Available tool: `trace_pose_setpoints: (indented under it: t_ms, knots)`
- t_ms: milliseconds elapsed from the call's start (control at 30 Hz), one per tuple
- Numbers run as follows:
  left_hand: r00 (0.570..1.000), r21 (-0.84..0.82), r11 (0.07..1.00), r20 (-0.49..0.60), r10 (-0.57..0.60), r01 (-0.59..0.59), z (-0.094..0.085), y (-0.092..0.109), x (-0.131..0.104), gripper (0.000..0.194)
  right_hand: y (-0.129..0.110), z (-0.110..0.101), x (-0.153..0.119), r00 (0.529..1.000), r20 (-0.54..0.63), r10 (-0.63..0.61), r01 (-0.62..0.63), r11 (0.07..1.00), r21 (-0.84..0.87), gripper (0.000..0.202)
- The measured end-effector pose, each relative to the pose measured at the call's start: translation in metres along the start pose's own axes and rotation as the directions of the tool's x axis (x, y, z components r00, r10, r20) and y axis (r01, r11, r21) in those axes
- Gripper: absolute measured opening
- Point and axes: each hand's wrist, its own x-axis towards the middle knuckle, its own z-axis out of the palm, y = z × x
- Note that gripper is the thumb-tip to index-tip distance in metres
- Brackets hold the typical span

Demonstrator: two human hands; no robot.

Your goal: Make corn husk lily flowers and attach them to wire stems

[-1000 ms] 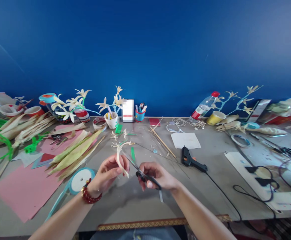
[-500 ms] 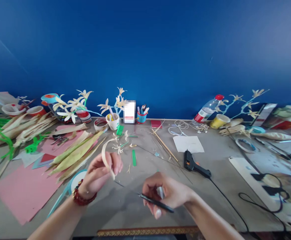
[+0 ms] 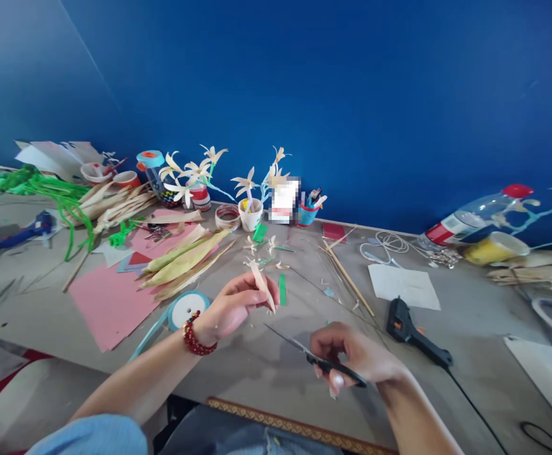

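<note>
Between the thumb and fingers of my left hand (image 3: 242,303) is a pale strip of corn husk (image 3: 263,287), its narrow tip pointing down towards me. My right hand (image 3: 347,354) grips black-handled scissors (image 3: 323,363), whose thin blades point up and left, a little short of the husk strip. Whether the blades are parted is hard to make out. Beyond my left hand lie small husk flowers (image 3: 272,244) and a green strip (image 3: 282,289) on the grey table (image 3: 257,385).
A black glue gun (image 3: 413,332) with a trailing cord lies right of my right hand, near white paper (image 3: 403,285). Left are a ribbon spool (image 3: 188,311), pink paper (image 3: 115,303) and green husks (image 3: 186,259). Potted husk flowers (image 3: 251,215) and a tilted bottle (image 3: 470,218) stand along the wall.
The view has swung left, so the table things sit further right. The husk strip has turned from a raised curve to slanting down, and the scissors now show their blades pointing towards it.
</note>
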Motion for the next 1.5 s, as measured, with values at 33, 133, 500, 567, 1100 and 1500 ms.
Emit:
trace_pose_setpoints:
  t_ms: [33,133,500,567,1100,1500]
  knots:
    - [1.000,-0.021,1.000,0.015,-0.008,0.008,0.000,0.000,0.000,0.007,0.001,0.000,0.000,1.000,0.001,-0.011,0.011,0.999,0.030,0.061]
    - [0.999,-0.069,0.997,0.049,-0.024,0.028,-0.001,0.000,0.002,0.008,0.003,-0.002,0.002,0.998,-0.007,-0.059,0.060,0.992,0.111,0.062]
    - [0.994,-0.088,0.994,0.092,-0.064,0.072,-0.001,-0.013,0.001,0.010,0.012,-0.003,0.006,0.997,-0.004,-0.083,0.082,0.981,0.176,0.060]
    - [0.993,-0.073,0.995,0.091,-0.068,0.075,0.000,-0.012,0.001,0.011,0.013,-0.003,0.006,0.997,-0.006,-0.074,0.074,0.979,0.190,0.060]
    - [0.992,-0.061,0.996,0.107,-0.065,0.072,-0.002,-0.012,0.003,0.007,0.016,-0.006,0.007,0.999,-0.045,-0.018,0.025,0.986,0.166,0.056]
    - [0.993,-0.052,0.997,0.103,-0.059,0.064,-0.002,-0.010,0.002,0.008,0.014,-0.007,0.006,0.993,-0.101,0.053,-0.045,0.996,0.083,0.052]
